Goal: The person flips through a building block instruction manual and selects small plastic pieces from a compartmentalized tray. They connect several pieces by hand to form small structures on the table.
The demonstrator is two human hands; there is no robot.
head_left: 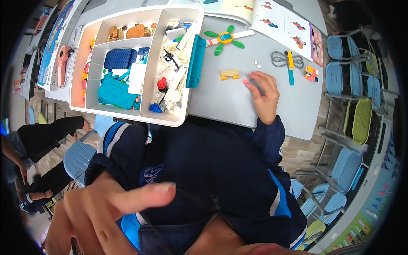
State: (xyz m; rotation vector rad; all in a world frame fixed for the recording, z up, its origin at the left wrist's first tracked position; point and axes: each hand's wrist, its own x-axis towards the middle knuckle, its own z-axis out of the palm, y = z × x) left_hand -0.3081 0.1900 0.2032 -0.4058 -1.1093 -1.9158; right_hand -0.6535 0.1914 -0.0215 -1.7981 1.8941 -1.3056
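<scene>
At the table, the thumb and fingertips of my right hand (265,91) are closed on a small pink brick (245,81). A bit of teal shows beside the fingertips, too small to name. Just left of it stands a tan and yellow-orange brick piece (230,75), apart from the hand. Two small white pieces (256,64) lie beyond my fingers. My left hand (100,206) is raised close to the camera at the lower left, off the table. Its thumb points right, apart from the bent fingers, and I see nothing held in it.
A divided white bin (185,102) of sorted bricks fills the table's left. Behind stand a green-bladed propeller build (224,38) and an open instruction booklet (276,25). A grey-looped piece (287,60) and an orange-pink build (311,73) lie right. Chairs (345,165) and another person (40,140) are around.
</scene>
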